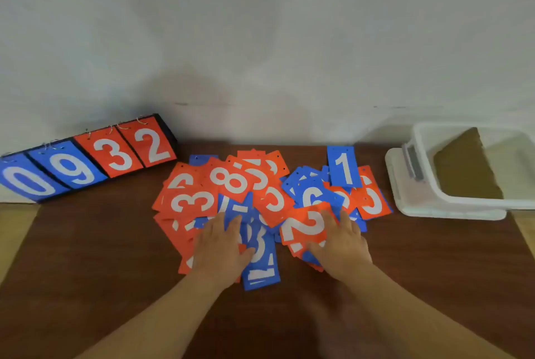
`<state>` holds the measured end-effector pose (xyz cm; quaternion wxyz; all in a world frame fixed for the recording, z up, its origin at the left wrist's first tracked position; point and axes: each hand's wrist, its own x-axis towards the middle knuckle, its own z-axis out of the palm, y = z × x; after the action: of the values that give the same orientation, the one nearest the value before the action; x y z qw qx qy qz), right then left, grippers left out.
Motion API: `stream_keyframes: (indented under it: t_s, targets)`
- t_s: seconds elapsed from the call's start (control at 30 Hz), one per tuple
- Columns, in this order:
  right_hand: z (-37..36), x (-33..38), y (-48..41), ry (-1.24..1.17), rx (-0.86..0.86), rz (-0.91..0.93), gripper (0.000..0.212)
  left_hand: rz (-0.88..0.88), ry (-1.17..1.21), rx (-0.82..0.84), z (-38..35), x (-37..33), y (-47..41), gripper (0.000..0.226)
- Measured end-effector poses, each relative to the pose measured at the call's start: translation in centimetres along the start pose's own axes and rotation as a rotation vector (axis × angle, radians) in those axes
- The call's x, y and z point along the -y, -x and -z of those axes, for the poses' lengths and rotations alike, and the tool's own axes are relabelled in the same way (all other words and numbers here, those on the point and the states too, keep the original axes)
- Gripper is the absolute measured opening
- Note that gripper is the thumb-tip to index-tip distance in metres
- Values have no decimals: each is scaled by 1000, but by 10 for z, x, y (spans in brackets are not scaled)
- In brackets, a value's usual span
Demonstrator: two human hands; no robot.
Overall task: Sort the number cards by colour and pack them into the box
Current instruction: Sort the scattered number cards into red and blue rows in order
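Observation:
A mixed heap of red and blue number cards point(260, 199) lies spread on the brown table, white digits facing up. My left hand point(221, 245) rests flat on the near left part of the heap, fingers straight, over red cards and a blue card point(262, 266). My right hand point(341, 243) lies flat on the near right part, its fingers touching a red 2 card point(304, 225). A blue 1 card point(344, 166) lies at the far right of the heap. The white plastic box point(428, 182) stands at the right, a brown sheet inside it.
A flip scoreboard point(86, 160) showing blue 0 and 9, red 3 and 2 leans at the back left against the white wall. The box sits on its white lid point(405, 199). The brown table mat point(101, 257) extends toward me around my forearms.

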<state>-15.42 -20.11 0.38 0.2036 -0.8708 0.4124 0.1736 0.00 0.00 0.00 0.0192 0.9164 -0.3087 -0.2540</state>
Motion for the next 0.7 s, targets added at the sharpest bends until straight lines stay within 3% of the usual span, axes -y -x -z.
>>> stream_keyframes:
  t_s: [0.23, 0.5, 0.7]
  targets:
    - [-11, 8, -30, -17, -35, -137, 92, -75, 6, -63, -7, -15, -35, 80]
    - [-13, 11, -52, 105, -223, -87, 86, 29, 32, -165, 14, -8, -82, 75]
    - [-3, 18, -86, 21, -217, -41, 83, 73, -66, -158, 22, 0, -115, 74]
